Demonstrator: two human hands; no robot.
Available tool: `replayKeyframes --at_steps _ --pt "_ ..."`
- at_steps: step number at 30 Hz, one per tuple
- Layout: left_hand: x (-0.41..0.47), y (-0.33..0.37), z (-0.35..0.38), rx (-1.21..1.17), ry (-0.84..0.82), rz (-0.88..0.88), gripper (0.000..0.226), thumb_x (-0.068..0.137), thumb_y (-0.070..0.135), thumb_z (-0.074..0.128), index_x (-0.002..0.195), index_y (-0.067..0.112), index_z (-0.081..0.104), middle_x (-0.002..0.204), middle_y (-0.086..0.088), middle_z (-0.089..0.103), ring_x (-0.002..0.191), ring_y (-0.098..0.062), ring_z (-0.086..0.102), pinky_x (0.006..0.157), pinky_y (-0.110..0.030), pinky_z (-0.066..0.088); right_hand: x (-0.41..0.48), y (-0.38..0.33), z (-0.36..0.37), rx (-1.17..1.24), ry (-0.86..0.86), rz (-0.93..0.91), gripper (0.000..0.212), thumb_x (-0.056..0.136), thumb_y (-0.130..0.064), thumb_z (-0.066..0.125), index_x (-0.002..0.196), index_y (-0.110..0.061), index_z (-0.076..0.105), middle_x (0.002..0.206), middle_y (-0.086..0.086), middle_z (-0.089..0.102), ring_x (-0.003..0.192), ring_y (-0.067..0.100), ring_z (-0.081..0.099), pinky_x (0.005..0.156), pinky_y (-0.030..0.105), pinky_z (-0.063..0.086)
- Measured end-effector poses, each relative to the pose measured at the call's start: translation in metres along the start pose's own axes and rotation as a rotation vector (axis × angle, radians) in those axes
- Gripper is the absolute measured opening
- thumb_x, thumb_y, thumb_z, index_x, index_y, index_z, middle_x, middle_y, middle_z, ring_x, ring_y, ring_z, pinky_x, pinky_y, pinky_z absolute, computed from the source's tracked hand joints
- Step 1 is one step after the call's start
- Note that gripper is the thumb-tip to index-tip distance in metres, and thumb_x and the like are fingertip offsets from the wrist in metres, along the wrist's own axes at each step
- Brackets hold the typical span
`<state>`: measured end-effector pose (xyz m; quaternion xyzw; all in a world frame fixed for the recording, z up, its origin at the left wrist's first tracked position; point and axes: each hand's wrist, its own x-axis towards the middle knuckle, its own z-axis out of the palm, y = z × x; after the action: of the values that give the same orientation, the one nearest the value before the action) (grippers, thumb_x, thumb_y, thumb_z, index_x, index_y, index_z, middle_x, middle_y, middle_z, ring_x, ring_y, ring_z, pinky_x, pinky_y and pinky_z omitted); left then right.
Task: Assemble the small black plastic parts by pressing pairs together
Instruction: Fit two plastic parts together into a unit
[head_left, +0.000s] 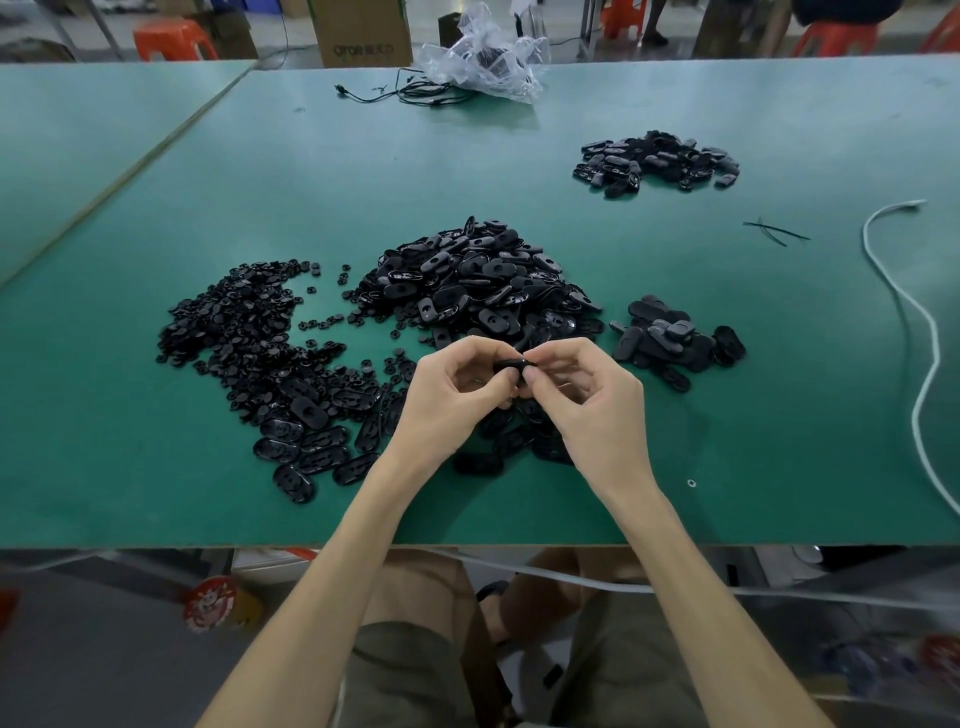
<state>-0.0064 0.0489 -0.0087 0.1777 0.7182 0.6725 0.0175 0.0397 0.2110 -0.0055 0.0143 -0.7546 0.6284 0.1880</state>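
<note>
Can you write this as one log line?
left hand: grips black part | right hand: pinches it | piles: on table

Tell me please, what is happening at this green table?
A person sits at the green table and pinches a small black part between the left hand and the right hand, just above the surface. Loose black parts lie around in heaps: small round pieces on the left, oval shells in the middle, a smaller heap on the right, and a far heap behind it.
</note>
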Motion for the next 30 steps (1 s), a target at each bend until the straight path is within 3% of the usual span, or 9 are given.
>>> replayKeyframes --at_steps 11,16,30 --pt "-0.0014 0.0015 0.0021 0.109 0.076 0.008 0.014 0.089 -0.003 0.072 0.095 0.009 0.071 0.091 -0.008 0.075 0.085 -0.03 0.074 0.084 -0.05 0.062 0.0001 -0.0032 0.003 -0.054 -0.031 0.023 0.017 0.092 0.0 0.075 0.103 -0.013 0.077 0.088 -0.007 0.078 0.081 0.012 0.077 0.08 0.025 0.06" --pt "-0.0019 0.0047 0.0039 0.148 0.085 -0.008 0.013 0.089 -0.003 0.071 0.095 0.009 0.072 0.088 -0.008 0.076 0.081 -0.029 0.073 0.082 -0.047 0.061 0.0009 -0.0032 0.0028 -0.037 -0.044 0.064 0.014 0.092 -0.001 0.076 0.098 -0.014 0.076 0.085 -0.009 0.078 0.075 0.009 0.076 0.075 0.019 0.058" --pt "-0.0007 0.0036 0.0037 0.164 0.078 -0.011 0.016 0.089 -0.004 0.07 0.093 0.012 0.072 0.089 -0.006 0.075 0.082 -0.03 0.072 0.081 -0.048 0.06 0.0014 -0.0006 0.0045 -0.099 -0.042 0.069 0.014 0.091 -0.004 0.078 0.095 -0.017 0.076 0.081 -0.006 0.076 0.078 0.016 0.075 0.078 0.035 0.063"
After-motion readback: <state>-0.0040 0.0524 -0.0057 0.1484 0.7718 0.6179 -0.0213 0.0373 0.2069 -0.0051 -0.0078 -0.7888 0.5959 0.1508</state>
